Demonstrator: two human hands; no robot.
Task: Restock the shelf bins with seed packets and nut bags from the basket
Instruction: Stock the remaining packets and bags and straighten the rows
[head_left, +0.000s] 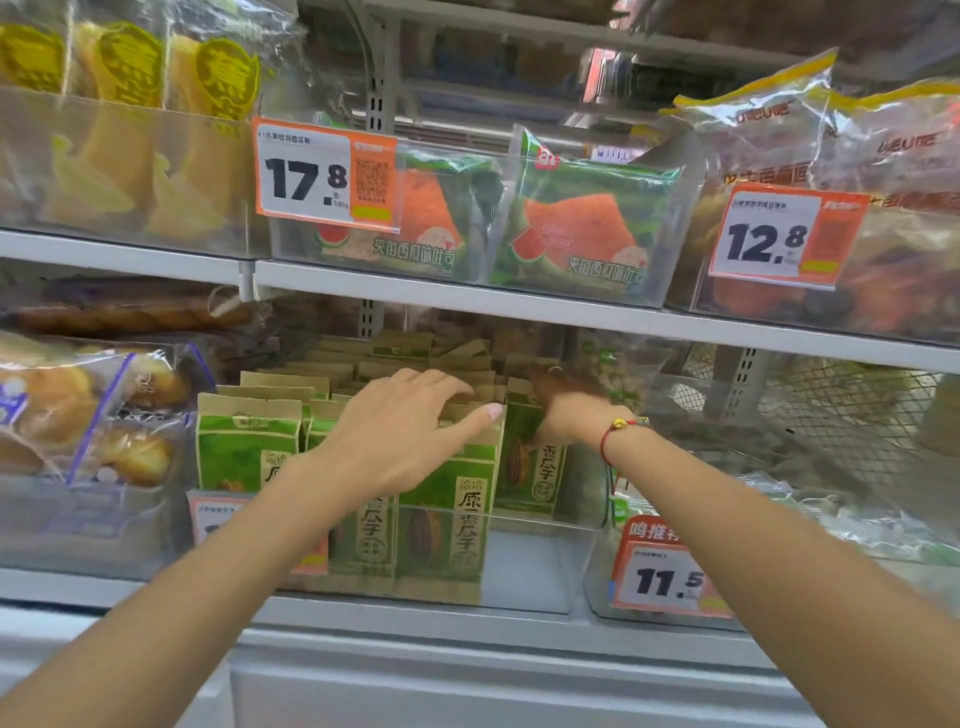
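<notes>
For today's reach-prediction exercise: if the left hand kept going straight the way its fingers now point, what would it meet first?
The left hand points up and right, deeper into the bin. It would probably meet the seed packets under its fingertips first, then the right hand; depth is unclear.

The seed packets (441, 519) look like matt brown kraft paper with green printed panels, standing in a clear, glossy plastic bin (540, 566) with a smooth front wall. Above that bin, the shelf edge (467, 301) is smooth, pale painted metal, and the watermelon toast packs (582, 234) over it are shiny plastic film. Right of the bin, a dark wire mesh (831, 400) looks like metal; left of it, the bread bags (78, 410) are crinkled glossy clear film.
</notes>
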